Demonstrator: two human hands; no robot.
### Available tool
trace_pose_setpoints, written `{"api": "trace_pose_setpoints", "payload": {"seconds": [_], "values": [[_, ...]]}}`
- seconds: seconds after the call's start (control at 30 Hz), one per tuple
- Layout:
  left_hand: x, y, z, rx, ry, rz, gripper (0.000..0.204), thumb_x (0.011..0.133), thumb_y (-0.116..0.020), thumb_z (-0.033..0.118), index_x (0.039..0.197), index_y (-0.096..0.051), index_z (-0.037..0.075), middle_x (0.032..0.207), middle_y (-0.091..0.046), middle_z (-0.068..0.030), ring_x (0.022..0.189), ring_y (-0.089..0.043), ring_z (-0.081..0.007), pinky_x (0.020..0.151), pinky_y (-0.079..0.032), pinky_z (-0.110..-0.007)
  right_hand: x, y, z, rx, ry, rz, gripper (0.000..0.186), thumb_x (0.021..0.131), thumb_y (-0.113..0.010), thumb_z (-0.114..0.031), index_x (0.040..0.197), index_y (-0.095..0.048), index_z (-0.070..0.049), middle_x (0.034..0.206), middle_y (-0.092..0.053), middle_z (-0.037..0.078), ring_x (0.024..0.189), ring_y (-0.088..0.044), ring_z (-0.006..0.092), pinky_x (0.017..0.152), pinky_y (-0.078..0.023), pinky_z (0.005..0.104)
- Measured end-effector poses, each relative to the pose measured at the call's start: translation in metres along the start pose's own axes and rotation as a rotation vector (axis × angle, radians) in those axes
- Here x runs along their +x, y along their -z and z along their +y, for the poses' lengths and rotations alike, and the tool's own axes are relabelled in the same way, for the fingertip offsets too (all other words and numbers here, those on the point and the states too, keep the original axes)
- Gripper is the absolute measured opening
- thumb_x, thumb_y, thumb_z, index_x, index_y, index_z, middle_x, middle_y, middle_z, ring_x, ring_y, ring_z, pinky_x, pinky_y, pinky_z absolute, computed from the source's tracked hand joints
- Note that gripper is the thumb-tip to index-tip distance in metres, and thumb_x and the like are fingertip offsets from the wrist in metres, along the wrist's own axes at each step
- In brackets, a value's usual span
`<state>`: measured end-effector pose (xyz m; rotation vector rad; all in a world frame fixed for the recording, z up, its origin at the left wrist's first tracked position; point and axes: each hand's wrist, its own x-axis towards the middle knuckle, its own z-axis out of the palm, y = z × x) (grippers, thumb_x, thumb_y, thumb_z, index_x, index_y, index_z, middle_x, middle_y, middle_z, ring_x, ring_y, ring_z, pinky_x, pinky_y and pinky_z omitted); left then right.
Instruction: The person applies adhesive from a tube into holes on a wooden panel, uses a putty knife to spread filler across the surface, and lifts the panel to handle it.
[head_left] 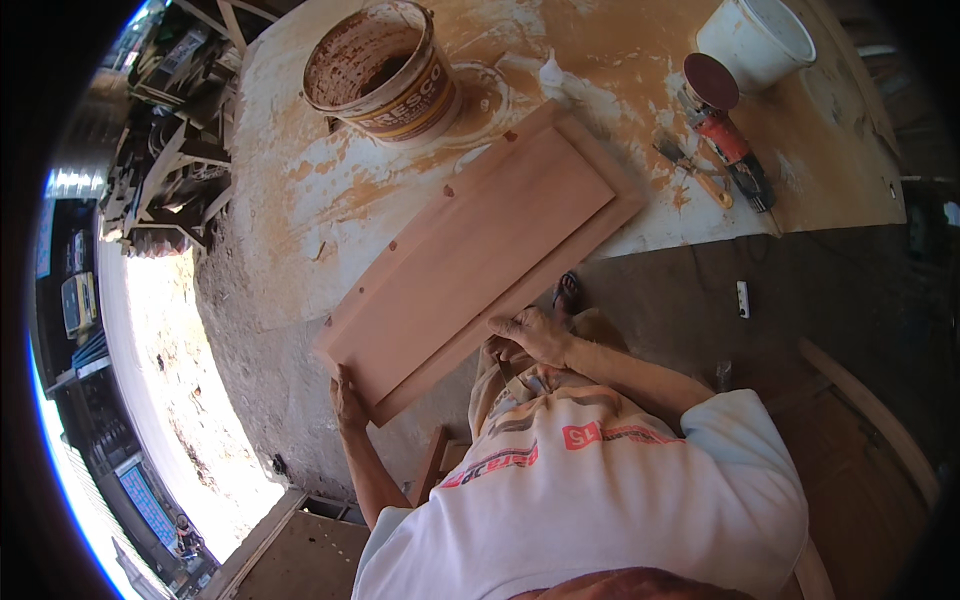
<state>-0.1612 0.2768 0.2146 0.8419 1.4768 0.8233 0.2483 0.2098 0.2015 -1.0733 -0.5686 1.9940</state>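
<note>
We are gripping the wooden panel (480, 250) at its 7 o'clock corner, left hand (347, 398) fingers hidden beneath; right hand (535, 332) fingers seemingly curling onto its edge.

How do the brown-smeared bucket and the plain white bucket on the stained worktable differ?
The brown-smeared bucket stands near the table's far-left part and carries a printed band; the plain white bucket stands at the far right, unmarked. The first is caked brown inside, the second looks pale. Both stand upright and open.

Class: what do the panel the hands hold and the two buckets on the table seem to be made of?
Panel: bare, matt reddish wood, probably unfinished; faint grain, raised frame edge. Stained bucket: likely plastic, thin rim, smeared with brown paste. White bucket: smooth plastic, it seems.
</note>
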Motion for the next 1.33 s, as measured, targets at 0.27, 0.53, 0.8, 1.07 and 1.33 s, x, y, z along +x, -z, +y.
{"api": "trace_pose_setpoints", "payload": {"seconds": [0.27, 0.53, 0.8, 1.07, 1.33], "values": [[0.029, -0.017, 0.001, 0.226, -0.09, -0.067, 0.07, 0.106, -0.046, 0.053, 0.149, -0.038, -0.002, 0.147, -0.051, -0.0164, 0.125, -0.056, -0.03, 0.107, -0.045, -0.042, -0.004, 0.004, -0.031, 0.073, 0.03, 0.221, 0.042, 0.106, -0.055, -0.04, 0.11, -0.069, -0.001, 0.095, -0.073, 0.008, 0.08, -0.069, 0.0121, 0.068, -0.058, 0.0271], [-0.022, -0.045, -0.03, -0.41, 0.147, 0.101, 0.063, 0.095, -0.066, 0.056, 0.137, -0.053, 0.011, 0.115, -0.066, -0.0042, 0.082, -0.066, -0.0133, 0.059, -0.055, -0.023, -0.104, 0.135, -0.155, -0.618, 0.706, 1.125, 0.033, 0.097, -0.07, -0.021, 0.118, -0.063, 0.004, 0.104, -0.071, 0.012, 0.095, -0.069, 0.0188, 0.08, -0.054, 0.0306], [-0.04, -0.135, -0.043, -0.761, -0.087, 0.343, 0.059, 0.095, -0.07, 0.047, 0.134, -0.055, 0.006, 0.117, -0.068, -0.0069, 0.089, -0.07, -0.0158, 0.066, -0.061, -0.023, -0.158, 0.283, -0.229, -1.465, 0.16, 1.209, 0.082, 0.081, -0.081, -0.035, 0.145, -0.045, 0.003, 0.128, -0.062, 0.024, 0.12, -0.061, 0.0401, 0.1, -0.05, 0.049], [-0.014, -0.198, -0.045, -0.819, -0.147, 0.376, 0.053, 0.099, -0.063, 0.045, 0.133, -0.055, 0.005, 0.123, -0.068, -0.0097, 0.11, -0.067, -0.0246, 0.094, -0.058, -0.038, -0.237, 0.307, -0.209, -1.463, 0.301, 1.116, 0.076, 0.078, -0.082, -0.03, 0.141, -0.049, -0.003, 0.127, -0.064, 0.021, 0.118, -0.063, 0.0378, 0.096, -0.052, 0.0495], [-0.008, -0.209, -0.049, -0.795, -0.186, 0.202, 0.077, 0.096, -0.059, 0.056, 0.151, -0.04, 0.006, 0.146, -0.054, -0.0156, 0.135, -0.053, -0.0343, 0.113, -0.048, -0.044, -0.36, 0.453, -0.221, -1.057, 0.177, 1.507, 0.078, 0.079, -0.082, -0.029, 0.145, -0.047, -0.004, 0.135, -0.062, 0.021, 0.118, -0.065, 0.0356, 0.097, -0.052, 0.0473]]}}
